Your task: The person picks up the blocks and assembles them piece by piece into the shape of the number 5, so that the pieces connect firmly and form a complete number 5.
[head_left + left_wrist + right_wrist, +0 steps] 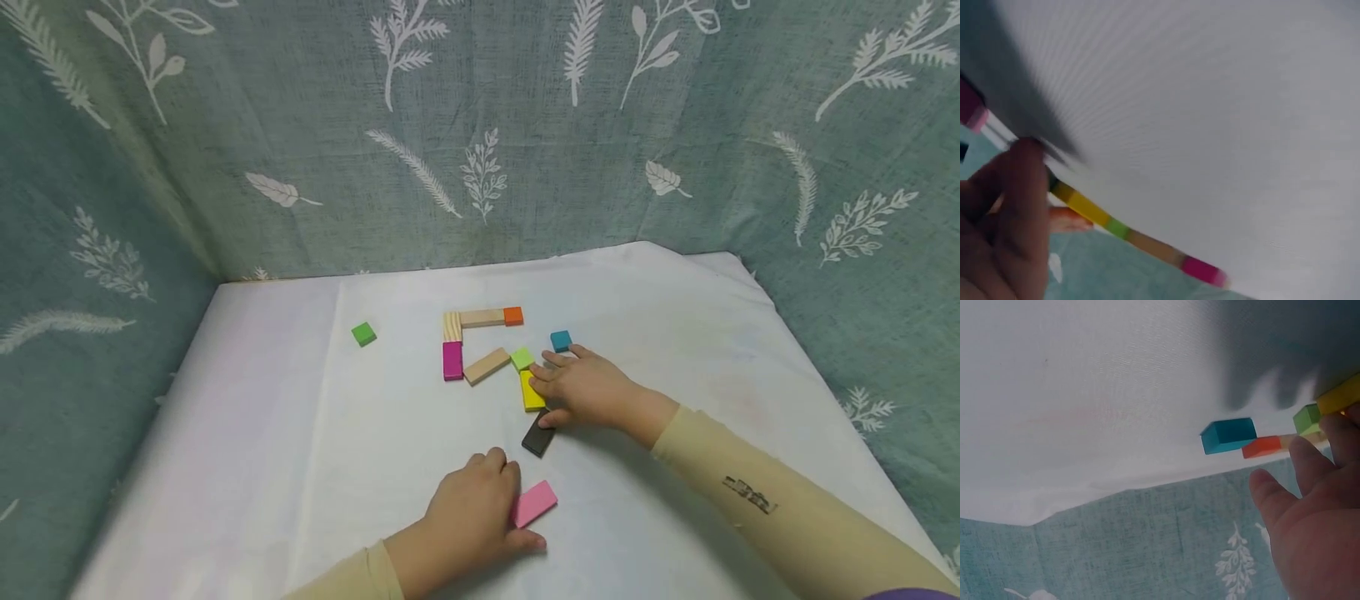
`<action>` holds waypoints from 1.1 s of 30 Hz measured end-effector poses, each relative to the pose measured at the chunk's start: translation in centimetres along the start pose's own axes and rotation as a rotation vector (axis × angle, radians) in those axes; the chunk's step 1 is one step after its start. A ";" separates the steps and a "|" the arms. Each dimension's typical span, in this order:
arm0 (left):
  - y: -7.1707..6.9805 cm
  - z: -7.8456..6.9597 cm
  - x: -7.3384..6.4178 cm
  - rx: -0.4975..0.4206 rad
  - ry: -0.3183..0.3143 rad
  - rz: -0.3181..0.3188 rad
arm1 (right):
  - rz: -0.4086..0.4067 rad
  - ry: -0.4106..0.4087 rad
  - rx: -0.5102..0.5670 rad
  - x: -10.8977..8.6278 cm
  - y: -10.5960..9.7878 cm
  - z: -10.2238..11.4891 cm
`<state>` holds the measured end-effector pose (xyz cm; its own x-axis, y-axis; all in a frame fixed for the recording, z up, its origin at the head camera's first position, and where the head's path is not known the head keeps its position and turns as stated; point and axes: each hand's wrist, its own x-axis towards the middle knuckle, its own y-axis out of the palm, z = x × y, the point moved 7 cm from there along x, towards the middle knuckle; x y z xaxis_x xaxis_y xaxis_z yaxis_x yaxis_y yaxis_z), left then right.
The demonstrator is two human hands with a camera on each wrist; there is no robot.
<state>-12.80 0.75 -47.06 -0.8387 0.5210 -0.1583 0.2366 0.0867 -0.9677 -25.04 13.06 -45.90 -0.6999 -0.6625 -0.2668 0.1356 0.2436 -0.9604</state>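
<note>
My left hand (476, 512) is low on the white table, its fingers beside a pink block (536, 503) and its thumb stretched out below it. In the left wrist view that pink block (971, 106) lies just past the fingers. My right hand (592, 387) reaches in with spread fingers, the thumb on the end of a black block (536, 437) and fingertips at a yellow block (531, 393). The yellow one meets a light green block (522, 359), next to a slanted plain wooden block (487, 367). A blue block (560, 340) lies just beyond the right fingertips.
A magenta block (452, 361), a striped wooden block (452, 327), a long plain block (482, 318) and an orange block (513, 316) form a bent row. One green block (363, 334) sits apart at left. Patterned green cloth (480, 150) surrounds the table (247, 433).
</note>
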 end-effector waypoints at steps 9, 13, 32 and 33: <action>-1.1 1.7 1.1 0.002 0.030 -0.054 | -0.005 -0.011 0.036 0.1 0.0 -0.1; -2.1 2.9 1.8 -0.004 0.031 -0.113 | 0.008 0.002 0.043 0.0 0.2 -0.5; -2.6 2.4 4.1 -0.044 0.045 -0.119 | 0.000 0.007 0.046 -0.2 0.5 -0.7; -2.6 2.4 4.1 -0.047 0.042 -0.117 | -0.002 0.006 0.047 -0.2 0.5 -0.7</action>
<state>-18.03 0.66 -45.70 -0.8409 0.5401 -0.0353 0.1618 0.1887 -0.9686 -25.34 13.85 -46.24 -0.7040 -0.6589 -0.2650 0.1669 0.2092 -0.9635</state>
